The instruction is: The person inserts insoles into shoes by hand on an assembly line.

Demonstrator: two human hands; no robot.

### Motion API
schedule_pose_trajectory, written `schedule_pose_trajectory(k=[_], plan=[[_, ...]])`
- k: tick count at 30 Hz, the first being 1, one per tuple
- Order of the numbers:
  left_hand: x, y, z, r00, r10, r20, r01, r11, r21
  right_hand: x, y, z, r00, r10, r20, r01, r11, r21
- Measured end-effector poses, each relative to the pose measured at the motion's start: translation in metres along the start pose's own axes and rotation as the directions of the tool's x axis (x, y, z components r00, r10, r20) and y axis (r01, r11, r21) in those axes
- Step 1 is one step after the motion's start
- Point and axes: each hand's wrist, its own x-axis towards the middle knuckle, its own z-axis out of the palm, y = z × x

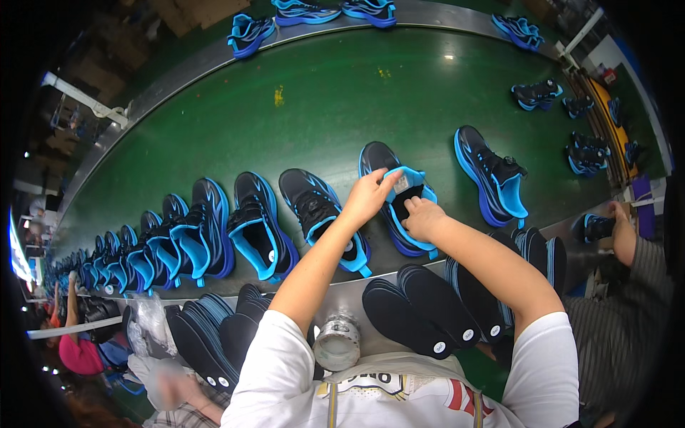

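A black and blue sneaker lies on the green conveyor belt in front of me, its toe pointing away. My left hand pinches its light-blue tongue and folds it back, so that a pale label shows. Curled fingers of my right hand reach into the shoe's opening; what they grip inside, if anything, is hidden. One matching sneaker sits just left of my left hand, and another sneaker stands apart on the right.
More sneakers run in a row to the far left. Black insoles are stacked on the metal ledge near my body, beside a round can. A co-worker's hand is at the right; shoes line the far edge.
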Motion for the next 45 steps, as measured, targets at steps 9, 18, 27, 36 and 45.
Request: schedule_pose_trajectory(k=[9,18,27,36,45], plan=[[-0.002,0.017,0.008,0.932,0.081,-0.354,0.025,0.958,0.286,0.013,0.003,0.000,0.992,-0.103,0.069,0.114,0.974,-0.197],[0.008,-0.003,0.014,0.771,0.634,-0.062,-0.376,0.531,0.759,-0.033,0.001,-0.036,0.994,-0.079,0.073,0.053,0.951,0.306],[-0.001,0.002,0.011,0.824,0.548,0.143,-0.355,0.302,0.885,-0.047,-0.020,0.027,0.684,0.181,-0.707,0.161,0.907,0.388],[-0.041,0.024,0.024,0.762,0.597,0.252,-0.433,0.181,0.883,-0.097,-0.058,0.100,0.572,0.522,-0.633,0.363,0.531,0.765],[0.009,0.002,0.018,0.809,0.479,0.340,-0.412,0.051,0.910,-0.076,-0.042,0.073,0.490,0.575,-0.655,0.347,0.560,0.752]])
